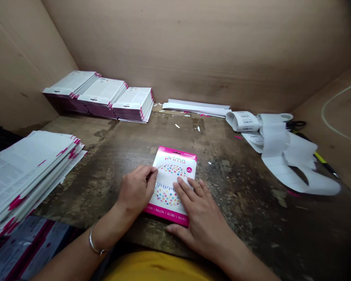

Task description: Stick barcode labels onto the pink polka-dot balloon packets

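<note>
A flat balloon packet (175, 159) with a white face, pink edges, coloured dots and the brand word "prima" lies on the worn wooden table (111, 187). My left hand (136, 191) rests over its upper left side, with the fingertips pinched together at the packet. Whether a thin label lies between them is hidden. My right hand (195, 210) lies flat across the lower right of the packet, fingers spread. A metal bangle (93, 242) circles my left wrist.
Several stacks of packets stand at the back left (98, 97) and near left (26, 175). On the right lie a loose strip of white labels (283, 152), a label roll (242, 121), scissors (295, 125) and a yellow-and-black marker (320, 158). Cardboard walls surround the table.
</note>
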Tool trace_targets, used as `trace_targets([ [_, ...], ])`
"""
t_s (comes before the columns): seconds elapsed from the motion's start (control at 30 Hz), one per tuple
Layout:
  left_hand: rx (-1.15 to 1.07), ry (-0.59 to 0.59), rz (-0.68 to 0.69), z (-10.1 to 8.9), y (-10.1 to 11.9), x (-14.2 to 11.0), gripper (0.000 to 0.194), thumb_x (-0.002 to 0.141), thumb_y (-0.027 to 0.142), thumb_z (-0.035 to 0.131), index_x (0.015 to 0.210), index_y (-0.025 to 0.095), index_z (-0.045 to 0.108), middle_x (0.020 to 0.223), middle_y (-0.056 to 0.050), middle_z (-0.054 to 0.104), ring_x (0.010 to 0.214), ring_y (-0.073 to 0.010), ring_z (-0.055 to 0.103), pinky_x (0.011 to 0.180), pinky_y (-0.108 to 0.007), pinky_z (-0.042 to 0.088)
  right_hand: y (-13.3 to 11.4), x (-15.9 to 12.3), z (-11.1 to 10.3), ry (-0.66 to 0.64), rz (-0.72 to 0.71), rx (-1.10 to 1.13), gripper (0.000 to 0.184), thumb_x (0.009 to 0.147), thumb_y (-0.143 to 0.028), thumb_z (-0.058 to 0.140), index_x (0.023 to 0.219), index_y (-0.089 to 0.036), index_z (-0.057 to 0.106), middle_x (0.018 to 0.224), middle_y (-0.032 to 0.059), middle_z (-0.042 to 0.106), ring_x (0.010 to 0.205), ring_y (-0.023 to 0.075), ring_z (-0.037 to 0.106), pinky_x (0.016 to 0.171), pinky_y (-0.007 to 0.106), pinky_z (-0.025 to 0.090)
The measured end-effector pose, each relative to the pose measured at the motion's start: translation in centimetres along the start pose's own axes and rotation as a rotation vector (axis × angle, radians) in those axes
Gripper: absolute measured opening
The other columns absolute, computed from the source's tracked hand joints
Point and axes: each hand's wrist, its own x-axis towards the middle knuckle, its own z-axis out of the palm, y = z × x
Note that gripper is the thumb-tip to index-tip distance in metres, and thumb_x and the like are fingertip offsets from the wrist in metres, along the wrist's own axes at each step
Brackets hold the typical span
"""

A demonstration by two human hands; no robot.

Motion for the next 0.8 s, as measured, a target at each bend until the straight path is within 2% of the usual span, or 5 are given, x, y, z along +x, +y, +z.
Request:
trace_targets([
  [0.2,0.051,-0.054,0.004,0.0,-0.1,0.3,0.016,0.085,0.026,0.049,0.082,0.021,0.063,0.082,-0.001,0.068,0.073,-0.0164,0.062,0.064,-0.026,0.041,-1.5,3.2,0.3,0.009,-0.117,0.092,0.100,0.064,-0.067,0.063,0.142,-0.017,0.026,0.149,0.0076,0.023,0.136,0.0327,0.015,0.112,0.050,0.013],
  [0.3,0.031,-0.068,0.008,0.0,-0.2,0.3,0.015,0.085,0.025,0.049,0.083,0.021,0.063,0.083,-0.001,0.068,0.075,-0.0162,0.062,0.067,-0.025,0.042,-2.1,4.6,0.3,0.001,-0.202,0.122,0.101,0.064,-0.065,0.065,0.142,-0.014,0.026,0.148,0.0098,0.027,0.136,0.0312,0.015,0.112,0.048,0.013],
  [0.57,0.074,-0.169,0.002,-0.6,-0.3,1.3,0.018,0.085,0.027,0.049,0.085,0.023,0.066,0.084,-0.001,0.070,0.076,-0.0168,0.063,0.066,-0.026,0.041,-2.5,4.4,1.2,0.002,-0.247,0.090,0.086,0.078,-0.056,0.056,0.143,-0.009,0.023,0.149,0.0163,0.019,0.138,0.0311,0.009,0.112,0.047,0.014],
  [0.7,0.176,-0.260,0.017,-1.1,0.0,2.0,0.019,0.085,0.030,0.049,0.081,0.024,0.067,0.080,-0.001,0.071,0.072,-0.0185,0.064,0.060,-0.026,0.038,-3.0,4.2,1.6,0.072,-0.239,0.030,0.083,0.077,-0.054,0.059,0.139,-0.007,0.031,0.145,0.0224,0.026,0.134,0.0358,0.021,0.110,0.047,0.020],
  [0.8,0.186,-0.267,0.024,-1.2,0.3,2.4,0.022,0.086,0.031,0.049,0.077,0.023,0.067,0.077,-0.001,0.071,0.068,-0.0175,0.064,0.058,-0.026,0.037,-3.5,4.0,1.8,0.103,-0.220,-0.016,0.083,0.075,-0.056,0.062,0.135,-0.004,0.038,0.139,0.0234,0.037,0.128,0.0362,0.033,0.109,0.046,0.025],
])
